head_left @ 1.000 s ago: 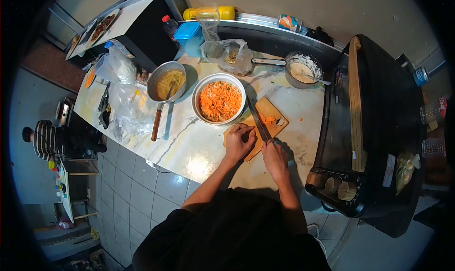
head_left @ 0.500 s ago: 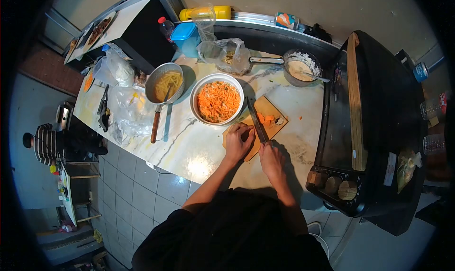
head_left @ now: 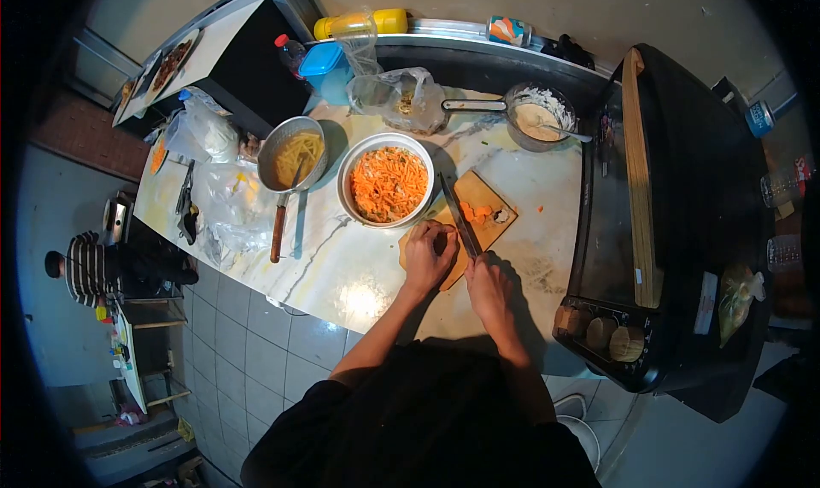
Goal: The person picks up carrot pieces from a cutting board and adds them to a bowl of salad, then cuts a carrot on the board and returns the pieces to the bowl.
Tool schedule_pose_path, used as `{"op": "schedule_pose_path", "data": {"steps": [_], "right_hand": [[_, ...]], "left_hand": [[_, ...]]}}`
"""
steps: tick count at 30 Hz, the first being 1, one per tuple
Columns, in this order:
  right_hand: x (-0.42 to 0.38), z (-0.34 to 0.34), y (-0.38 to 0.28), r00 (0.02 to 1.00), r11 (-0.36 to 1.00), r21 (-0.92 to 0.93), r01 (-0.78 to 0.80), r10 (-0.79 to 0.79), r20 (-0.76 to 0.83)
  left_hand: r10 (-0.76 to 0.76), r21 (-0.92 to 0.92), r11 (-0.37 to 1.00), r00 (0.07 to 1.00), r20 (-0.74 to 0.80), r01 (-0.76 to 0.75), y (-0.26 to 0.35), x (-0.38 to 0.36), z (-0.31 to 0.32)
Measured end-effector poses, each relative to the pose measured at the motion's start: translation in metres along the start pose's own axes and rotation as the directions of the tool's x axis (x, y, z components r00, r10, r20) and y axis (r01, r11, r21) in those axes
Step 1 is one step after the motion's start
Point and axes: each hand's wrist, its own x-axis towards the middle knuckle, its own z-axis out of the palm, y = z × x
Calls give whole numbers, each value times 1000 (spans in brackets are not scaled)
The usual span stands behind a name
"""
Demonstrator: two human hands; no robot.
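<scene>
On the marble-patterned table lies a wooden cutting board [head_left: 483,189], turned cornerwise. Orange slices [head_left: 478,214] rest on its right part, beside a small pale piece. My right hand [head_left: 489,287] is closed on the handle of a long knife [head_left: 459,218], whose blade lies across the board and points away from me. Left of the blade, my left hand [head_left: 430,253] is curled over the board with fingers pressed together; what they hold is hidden. Just beyond it stands a white bowl [head_left: 343,181] full of shredded orange food.
A pot [head_left: 266,159] with yellowish strips and plastic bags [head_left: 226,202] are at the left. A glass bowl of batter [head_left: 536,122] stands at the back, a black oven [head_left: 683,223] at the right. Another person [head_left: 92,268] is at the far left.
The view has shifted slightly. Both hands and the knife keep nearly the same place over the board. The other person at the far left appears slightly lower in view.
</scene>
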Motion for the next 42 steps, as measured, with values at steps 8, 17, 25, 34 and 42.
{"op": "schedule_pose_path", "data": {"steps": [8, 17, 25, 34, 42], "right_hand": [[2, 4, 1, 1000, 1000, -23, -10, 11, 23], [1, -2, -2, 998, 999, 0, -37, 37, 45], [1, -7, -1, 1000, 1000, -25, 5, -5, 10], [6, -38, -4, 992, 990, -77, 122, -125, -27], [2, -32, 13, 990, 990, -70, 123, -127, -65]], "left_hand": [[1, -32, 999, 1000, 4, 0, 1, 0, -1], [-12, -78, 997, 1000, 1, 12, 5, -1, -5], [29, -52, 998, 1000, -7, -29, 5, -1, -6], [19, -57, 998, 1000, -7, -20, -1, -1, 0], [28, -29, 999, 999, 28, -27, -1, 0, -1]]}}
